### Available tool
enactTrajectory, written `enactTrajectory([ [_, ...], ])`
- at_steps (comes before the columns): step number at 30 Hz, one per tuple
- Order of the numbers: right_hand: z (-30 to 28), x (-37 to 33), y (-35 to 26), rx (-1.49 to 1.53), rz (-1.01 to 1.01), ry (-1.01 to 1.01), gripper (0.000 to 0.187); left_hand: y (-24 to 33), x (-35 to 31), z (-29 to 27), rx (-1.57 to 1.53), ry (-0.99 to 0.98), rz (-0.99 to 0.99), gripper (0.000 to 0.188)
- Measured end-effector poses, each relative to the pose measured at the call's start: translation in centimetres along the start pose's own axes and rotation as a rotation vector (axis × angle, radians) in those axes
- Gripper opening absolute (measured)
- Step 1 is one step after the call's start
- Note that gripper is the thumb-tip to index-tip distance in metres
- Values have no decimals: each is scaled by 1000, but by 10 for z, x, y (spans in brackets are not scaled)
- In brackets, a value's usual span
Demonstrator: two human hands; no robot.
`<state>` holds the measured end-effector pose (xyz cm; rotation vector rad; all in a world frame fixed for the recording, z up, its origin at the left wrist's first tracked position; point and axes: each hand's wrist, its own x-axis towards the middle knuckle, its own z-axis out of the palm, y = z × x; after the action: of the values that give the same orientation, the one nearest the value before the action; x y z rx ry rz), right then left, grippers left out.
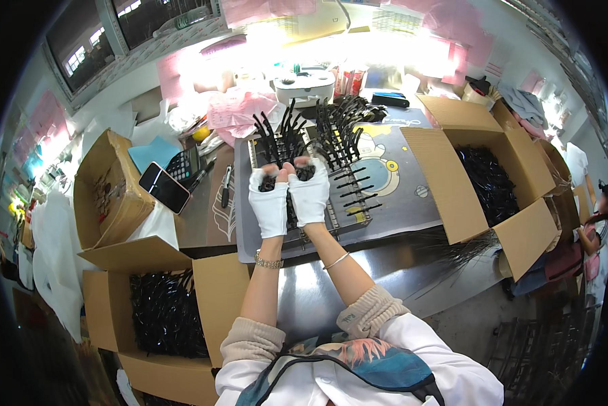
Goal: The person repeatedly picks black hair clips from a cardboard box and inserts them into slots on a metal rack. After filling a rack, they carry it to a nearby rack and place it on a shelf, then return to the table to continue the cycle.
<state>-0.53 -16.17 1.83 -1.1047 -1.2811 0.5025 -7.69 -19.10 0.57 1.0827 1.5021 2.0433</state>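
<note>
My left hand (268, 206), in a white fingerless glove, is closed around slim black curved strips (269, 181). Close beside it, my right hand (309, 197), gloved the same way, closes on more of these strips, the two thumbs nearly touching. The fingertips are partly blurred, and the hands hide the lower ends of the pieces. Beyond them, a cluster of black strips (280, 139) stands up from a slotted rack (253, 154). To the right, a second rack holds a thick bunch of strips (344, 132), with several spaced-out strips (355, 186) lying across its nearer part.
A grey printed mat (412, 196) covers the metal table (358, 271). Open cardboard boxes of shiny black pieces stand at right (544, 172) and lower left (101, 304). A phone (164, 187), calculator (180, 166) and smaller box (125, 220) sit left; a white container (304, 86) stands behind.
</note>
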Motion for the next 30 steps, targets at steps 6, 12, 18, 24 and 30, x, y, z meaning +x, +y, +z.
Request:
enactTrajectory([
  [6, -8, -5, 19, 213, 215, 45, 21, -7, 0, 2, -269, 68, -24, 24],
  [12, -19, 18, 39, 752, 776, 248, 64, -3, 0, -4, -274, 100, 4, 29],
  [18, -25, 6, 30, 576, 549, -5, 37, -7, -2, 1, -169, 33, -52, 21],
  [24, 6, -22, 21, -70, -360, -344, 11, -14, -1, -3, -225, 29, -37, 17],
  [30, -33, 38, -18, 1158, 713, 100, 41, -4, 1, -5, -178, 40, 41, 21],
])
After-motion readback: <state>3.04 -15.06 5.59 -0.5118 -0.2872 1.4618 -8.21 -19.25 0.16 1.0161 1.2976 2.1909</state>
